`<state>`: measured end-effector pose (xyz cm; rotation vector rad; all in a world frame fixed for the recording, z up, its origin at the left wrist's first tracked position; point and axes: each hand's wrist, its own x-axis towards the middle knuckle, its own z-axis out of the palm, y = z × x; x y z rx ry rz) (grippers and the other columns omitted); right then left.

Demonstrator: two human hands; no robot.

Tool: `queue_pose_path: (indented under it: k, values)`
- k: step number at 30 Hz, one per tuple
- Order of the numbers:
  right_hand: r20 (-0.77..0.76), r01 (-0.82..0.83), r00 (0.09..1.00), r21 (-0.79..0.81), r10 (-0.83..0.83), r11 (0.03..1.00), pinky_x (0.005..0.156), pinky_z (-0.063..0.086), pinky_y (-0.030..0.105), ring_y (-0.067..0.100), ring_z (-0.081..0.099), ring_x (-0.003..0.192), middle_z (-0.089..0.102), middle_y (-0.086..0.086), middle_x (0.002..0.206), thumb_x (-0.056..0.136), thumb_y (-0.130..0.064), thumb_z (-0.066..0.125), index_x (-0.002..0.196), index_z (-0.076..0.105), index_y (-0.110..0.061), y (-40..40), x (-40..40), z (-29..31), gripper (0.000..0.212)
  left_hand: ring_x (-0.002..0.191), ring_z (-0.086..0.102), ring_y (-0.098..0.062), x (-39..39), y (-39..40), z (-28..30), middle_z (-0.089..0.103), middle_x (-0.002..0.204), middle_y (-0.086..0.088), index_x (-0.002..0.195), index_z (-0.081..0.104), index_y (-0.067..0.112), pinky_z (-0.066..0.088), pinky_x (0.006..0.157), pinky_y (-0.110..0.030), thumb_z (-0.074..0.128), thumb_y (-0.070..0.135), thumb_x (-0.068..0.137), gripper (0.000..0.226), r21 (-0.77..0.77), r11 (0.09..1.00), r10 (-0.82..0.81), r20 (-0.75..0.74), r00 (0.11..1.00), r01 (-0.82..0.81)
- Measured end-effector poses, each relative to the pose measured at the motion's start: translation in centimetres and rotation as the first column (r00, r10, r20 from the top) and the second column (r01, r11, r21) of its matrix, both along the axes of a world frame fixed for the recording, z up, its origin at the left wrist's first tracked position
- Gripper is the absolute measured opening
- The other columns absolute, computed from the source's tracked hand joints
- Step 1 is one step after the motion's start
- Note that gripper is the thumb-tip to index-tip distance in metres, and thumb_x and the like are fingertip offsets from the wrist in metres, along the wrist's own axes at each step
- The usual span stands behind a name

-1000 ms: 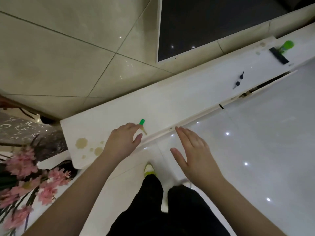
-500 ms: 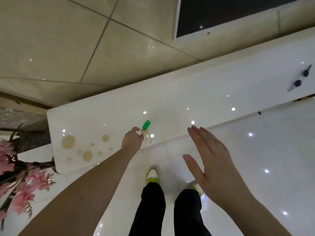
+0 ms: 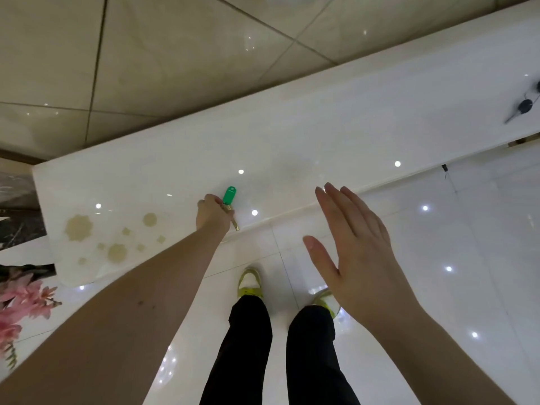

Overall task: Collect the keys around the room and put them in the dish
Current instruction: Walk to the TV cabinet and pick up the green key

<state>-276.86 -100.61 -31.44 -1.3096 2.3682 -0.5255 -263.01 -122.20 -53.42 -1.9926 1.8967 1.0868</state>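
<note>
A brass key with a green plastic tag [image 3: 229, 196] is pinched in my left hand [image 3: 211, 214] near the front edge of a long white glossy shelf [image 3: 336, 135]; the blade points down past the edge. My right hand [image 3: 355, 249] hovers flat with fingers apart over the floor, to the right of the key, holding nothing. Two black-headed keys [image 3: 526, 106] lie on the shelf at the far right edge of the view. No dish is in view.
Beige tiled wall [image 3: 175, 54] rises behind the shelf. Brown flower-shaped marks [image 3: 79, 228] pattern the shelf's left end. Pink artificial flowers [image 3: 20, 305] stand at the lower left. My legs and yellow-green shoes [image 3: 249, 283] stand on the glossy white floor below.
The view has risen and shifted left, so the shelf looks farther away. My left hand has closed around the green-tagged key and holds it by the shelf edge; my right hand stays spread.
</note>
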Motion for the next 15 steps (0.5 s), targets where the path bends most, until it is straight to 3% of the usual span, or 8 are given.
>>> queue_pose_path:
  k: [6,12,15]
  values:
    - [0.010,0.011,1.000,-0.019,-0.011,1.000,0.115,0.024,0.041,0.021,0.026,0.144,0.038,0.005,0.153,0.096,-0.046,0.034,0.147,0.034,-0.015,0.2,0.4,0.4,0.059,0.065,0.056,-0.021,0.5,-0.4,0.3,0.065,0.097,-0.012,0.104,0.047,0.013,0.038,0.050,-0.027,0.063,0.015,0.087,0.022,-0.028,0.999,-0.028,0.010,1.000,0.028]
    - [0.009,0.022,1.000,-0.004,-0.022,1.000,0.117,0.019,0.038,0.020,0.021,0.146,0.033,0.004,0.155,0.098,-0.046,0.035,0.149,0.030,-0.015,0.6,0.5,1.1,0.060,0.075,0.061,-0.016,0.1,0.7,3.3,0.070,0.090,-0.002,0.107,0.065,0.016,0.045,0.067,-0.024,0.065,0.021,0.087,0.021,-0.053,0.986,-0.162,-0.149,0.976,0.156]
    - [-0.002,0.033,0.999,0.005,-0.033,0.999,0.118,0.017,0.038,0.020,0.020,0.146,0.031,0.004,0.156,0.098,-0.045,0.035,0.149,0.030,-0.015,1.3,0.4,2.4,0.060,0.073,0.061,-0.001,-0.9,2.5,8.0,0.072,0.088,0.004,0.095,0.072,0.020,0.040,0.064,-0.010,0.067,0.024,0.085,0.011,-0.070,0.969,-0.246,-0.278,0.928,0.236]
